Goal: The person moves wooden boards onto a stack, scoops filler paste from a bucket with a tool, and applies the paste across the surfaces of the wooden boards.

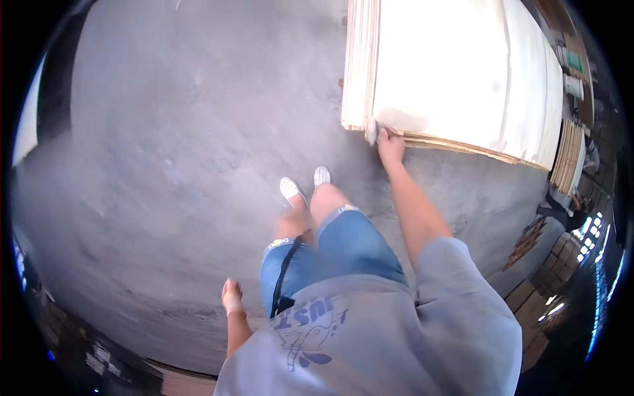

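Observation:
My right hand (pixel 391 146) is closed at the near left corner of a stack of pale, thin wood sheets (pixel 441 66). Against that corner, at its fingertips, is a small greyish-white object (pixel 372 131), too blurred to name. The fingers partly hide it. Down at my left side hangs my left hand (pixel 232 295), away from the stack and above the floor. It is small and smeared, so its finger position is unclear.
Grey concrete floor (pixel 172 152) stretches ahead and to the left. Along the right stand another sheet stack (pixel 568 157), a wooden pallet (pixel 526 243) and brown stacks (pixel 559 265). A person in dark clothes (pixel 561 212) is at the far right.

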`<state>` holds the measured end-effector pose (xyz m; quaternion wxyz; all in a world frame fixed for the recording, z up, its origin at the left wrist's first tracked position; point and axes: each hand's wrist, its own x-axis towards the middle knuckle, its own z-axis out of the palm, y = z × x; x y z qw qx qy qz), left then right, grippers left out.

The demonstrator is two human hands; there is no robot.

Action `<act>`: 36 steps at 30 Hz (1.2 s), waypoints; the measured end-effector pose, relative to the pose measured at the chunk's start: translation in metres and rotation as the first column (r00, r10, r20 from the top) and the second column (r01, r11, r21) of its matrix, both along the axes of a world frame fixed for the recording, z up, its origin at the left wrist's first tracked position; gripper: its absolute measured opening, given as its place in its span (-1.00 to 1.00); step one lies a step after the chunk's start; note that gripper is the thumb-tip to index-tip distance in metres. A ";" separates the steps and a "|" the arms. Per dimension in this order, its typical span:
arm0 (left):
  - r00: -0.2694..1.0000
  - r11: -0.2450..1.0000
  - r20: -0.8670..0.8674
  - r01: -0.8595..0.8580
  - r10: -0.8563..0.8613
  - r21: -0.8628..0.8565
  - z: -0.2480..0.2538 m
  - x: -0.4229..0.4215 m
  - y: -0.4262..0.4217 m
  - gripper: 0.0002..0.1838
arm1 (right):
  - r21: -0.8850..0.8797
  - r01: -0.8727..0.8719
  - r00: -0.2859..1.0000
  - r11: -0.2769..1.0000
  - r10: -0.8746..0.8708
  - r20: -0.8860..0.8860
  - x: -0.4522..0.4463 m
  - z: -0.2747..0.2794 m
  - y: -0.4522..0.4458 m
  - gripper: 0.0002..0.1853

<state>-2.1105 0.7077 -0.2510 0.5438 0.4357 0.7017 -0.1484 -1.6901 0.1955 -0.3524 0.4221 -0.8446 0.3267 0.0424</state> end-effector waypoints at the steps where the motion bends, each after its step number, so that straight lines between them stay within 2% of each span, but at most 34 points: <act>1: 0.997 0.997 0.038 0.071 -0.071 0.002 0.008 0.081 -0.019 -0.54 | 0.254 0.196 0.975 0.947 -0.160 -0.154 0.003 0.015 0.000 -0.76; 2: 0.972 0.983 0.153 0.184 -0.181 -0.006 0.003 0.138 -0.022 -0.50 | 0.478 0.389 0.920 0.787 -0.358 -0.159 0.006 0.030 0.006 -0.75; 3: 0.916 0.954 0.276 0.301 -0.290 0.006 -0.004 0.197 -0.021 -0.45 | 0.652 0.430 0.891 0.624 -0.411 -0.194 0.008 0.036 0.003 -0.79; 4: 0.855 0.908 0.324 0.418 -0.404 0.028 -0.012 0.253 -0.018 -0.41 | 0.788 0.370 0.877 0.492 -0.464 -0.123 0.016 0.059 0.015 -0.77; 5: 0.777 0.847 0.367 0.529 -0.511 0.059 -0.020 0.312 -0.017 -0.38 | 0.893 0.355 0.875 0.277 -0.435 -0.213 0.022 0.059 0.009 -0.75; 6: 0.730 0.823 0.406 0.556 -0.550 0.117 -0.023 0.369 -0.020 -0.40 | 0.922 0.363 0.867 0.134 -0.412 -0.281 0.026 0.057 0.007 -0.70; 8: 0.660 0.793 0.474 0.590 -0.583 0.153 -0.014 0.470 -0.020 -0.42 | 0.844 0.535 0.742 0.046 -0.503 -0.443 0.076 0.089 0.026 -0.67; 11: 0.648 0.809 0.517 0.564 -0.559 0.168 0.001 0.594 -0.022 -0.46 | 0.907 0.421 0.809 -0.013 -0.446 -0.382 0.187 0.115 0.048 -0.67; 12: 0.677 0.827 0.506 0.543 -0.535 0.147 0.007 0.600 -0.015 -0.47 | 0.909 0.402 0.833 -0.112 -0.368 -0.414 0.227 0.117 0.051 -0.65; 13: 0.733 0.829 0.412 0.548 -0.541 0.114 0.018 0.597 0.003 -0.50 | 0.903 0.421 0.850 -0.082 -0.312 -0.425 0.254 0.121 0.069 -0.65; 15: 0.817 0.864 0.305 0.502 -0.490 0.042 0.001 0.625 0.004 -0.55 | 0.927 0.373 0.915 0.042 -0.181 -0.360 0.375 0.144 0.083 -0.66; 16: 0.822 0.863 0.287 0.504 -0.492 0.037 0.004 0.632 -0.001 -0.57 | 0.962 0.270 0.958 0.034 -0.115 -0.264 0.431 0.165 0.095 -0.70; 18: 0.840 0.863 0.227 0.505 -0.492 0.004 0.013 0.624 -0.001 -0.61 | 0.978 0.157 0.987 0.139 -0.047 -0.151 0.535 0.193 0.121 -0.73; 21: 0.895 0.895 0.094 0.443 -0.436 -0.063 0.009 0.621 -0.009 -0.62 | 0.994 -0.102 0.991 0.033 0.088 0.099 0.686 0.244 0.162 -0.72; 22: 0.762 0.761 0.006 0.646 -0.647 -0.051 0.019 0.646 -0.010 -0.61 | 0.985 -0.174 0.977 0.011 0.124 0.171 0.730 0.259 0.180 -0.71; 25: 0.750 0.762 -0.136 0.638 -0.647 -0.111 -0.011 0.681 -0.003 -0.62 | 0.959 -0.282 0.932 -0.036 0.228 0.283 0.854 0.291 0.228 -0.73; 26: 0.755 0.769 -0.143 0.632 -0.639 -0.098 -0.017 0.707 -0.009 -0.64 | 0.930 -0.366 0.906 0.044 0.243 0.345 0.874 0.317 0.228 -0.72; 27: 0.795 0.822 -0.211 0.552 -0.569 -0.139 -0.035 0.738 -0.004 -0.69 | 0.884 -0.454 0.870 0.114 0.271 0.412 0.897 0.327 0.247 -0.72; 28: 0.687 0.716 -0.213 0.689 -0.694 -0.110 -0.096 0.740 0.018 -0.71 | 0.833 -0.521 0.837 0.183 0.302 0.457 0.916 0.333 0.256 -0.71; 29: 0.193 0.209 -0.166 0.974 -0.967 -0.082 -0.052 0.829 0.013 -0.60 | 0.742 -0.615 0.770 0.268 0.407 0.491 0.942 0.342 0.268 -0.70; 30: 0.743 0.735 -0.061 0.669 -0.666 0.113 -0.048 0.874 0.006 -0.55 | 0.637 -0.697 0.699 0.330 0.511 0.500 0.971 0.351 0.285 -0.69; 31: 0.864 0.852 -0.027 0.501 -0.503 0.153 -0.015 0.950 0.001 -0.50 | 0.522 -0.772 0.623 0.364 0.599 0.504 1.000 0.352 0.304 -0.68; 32: 0.957 0.950 0.181 0.177 -0.227 0.257 0.020 1.019 -0.012 -0.43 | 0.375 -0.883 0.458 0.282 0.691 0.560 1.024 0.351 0.323 -0.68; 33: 0.880 0.937 0.343 0.254 -0.327 0.240 0.032 1.093 -0.003 -0.38 | 0.223 -0.957 0.285 0.187 0.753 0.593 1.070 0.351 0.351 -0.68; 34: 0.760 0.992 0.637 0.102 -0.124 0.072 0.050 1.150 -0.013 -0.33 | 0.108 -0.984 0.175 0.139 0.838 0.516 1.095 0.357 0.376 -0.71; 35: 0.689 0.994 0.725 0.091 -0.020 -0.060 0.080 1.201 -0.025 -0.29 | -0.006 -0.998 0.057 0.066 0.906 0.418 1.112 0.360 0.399 -0.75; 36: 0.595 0.959 0.773 0.016 0.220 -0.284 0.137 1.252 -0.039 -0.29 | -0.143 -0.988 -0.095 -0.056 0.955 0.282 1.130 0.356 0.423 -0.76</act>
